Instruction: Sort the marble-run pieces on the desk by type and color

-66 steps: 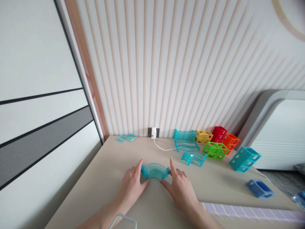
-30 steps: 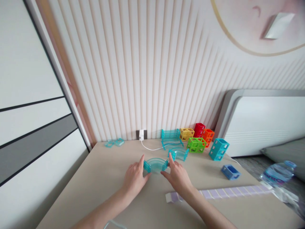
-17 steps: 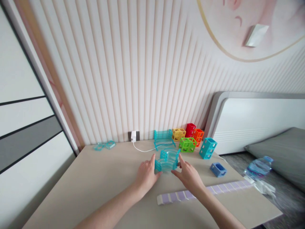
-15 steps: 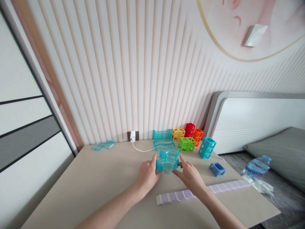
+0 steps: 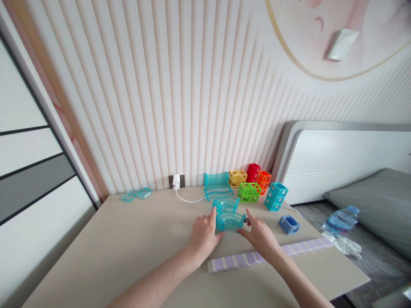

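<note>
A curved clear-teal track piece [image 5: 231, 222] is held near the tabletop between my two hands. My left hand [image 5: 204, 233] grips its left end, the index finger pointing up along it and the thumb below. At the other end, my right hand [image 5: 259, 234] has it between thumb and fingers. Just behind lies a second curved teal track piece [image 5: 227, 205], partly overlapped in view by the front one. Farther back, a long teal track piece [image 5: 217, 183] leans against the wall.
Yellow [image 5: 237, 179], green [image 5: 249, 192], red [image 5: 253, 172], orange [image 5: 263, 182] and teal frame blocks [image 5: 276, 196] stand at the back right, a blue block [image 5: 289, 224] nearer. A purple-white strip [image 5: 237, 260] crosses the front. A white charger [image 5: 176, 182] trails a cable. Thin teal pieces [image 5: 136, 194] lie back left.
Both hands and the front curved track piece have shifted slightly right relative to the curved piece behind. The whole view has turned a little to the right.
</note>
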Tool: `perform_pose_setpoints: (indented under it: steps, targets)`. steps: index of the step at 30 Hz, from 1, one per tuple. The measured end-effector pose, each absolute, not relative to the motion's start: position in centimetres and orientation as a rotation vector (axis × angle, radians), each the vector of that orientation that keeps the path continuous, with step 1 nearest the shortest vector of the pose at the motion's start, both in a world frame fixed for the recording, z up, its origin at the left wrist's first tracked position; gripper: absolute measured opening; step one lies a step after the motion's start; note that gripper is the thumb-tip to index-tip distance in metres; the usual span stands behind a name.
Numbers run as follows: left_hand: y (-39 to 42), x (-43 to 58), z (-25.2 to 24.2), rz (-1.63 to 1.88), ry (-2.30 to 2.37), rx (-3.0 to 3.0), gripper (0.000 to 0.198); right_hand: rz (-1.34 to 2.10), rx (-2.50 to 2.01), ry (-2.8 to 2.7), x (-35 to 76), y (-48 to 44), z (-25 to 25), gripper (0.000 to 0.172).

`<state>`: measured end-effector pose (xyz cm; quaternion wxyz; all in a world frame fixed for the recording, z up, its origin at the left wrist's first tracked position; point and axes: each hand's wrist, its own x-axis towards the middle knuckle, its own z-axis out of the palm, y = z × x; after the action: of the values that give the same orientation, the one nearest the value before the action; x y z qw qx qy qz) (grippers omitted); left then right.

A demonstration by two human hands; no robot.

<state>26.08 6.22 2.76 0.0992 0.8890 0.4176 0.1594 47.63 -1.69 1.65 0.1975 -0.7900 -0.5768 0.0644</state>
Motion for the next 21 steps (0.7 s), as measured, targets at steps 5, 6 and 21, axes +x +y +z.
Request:
perform_pose_setpoints:
  steps: [5, 6, 21]
  targets:
    - [6.1, 26.3, 2.7, 0.48, 1.22, 2.632, 0.077, 0.167, -2.224, -1.618, 47.9, -1.8, 1.5, 0.076]
    - [6.1, 26.3, 2.8, 0.477, 1.221, 2.632, 0.077, 0.171, -2.224, -1.619, 48.0, -1.8, 1.4, 0.076]
    - [6.9, 21.1, 2.5, 0.596, 1.223, 2.717, 0.045, -0.127, -2.189, -1.666, 47.7, -4.0, 4.4, 0.076]
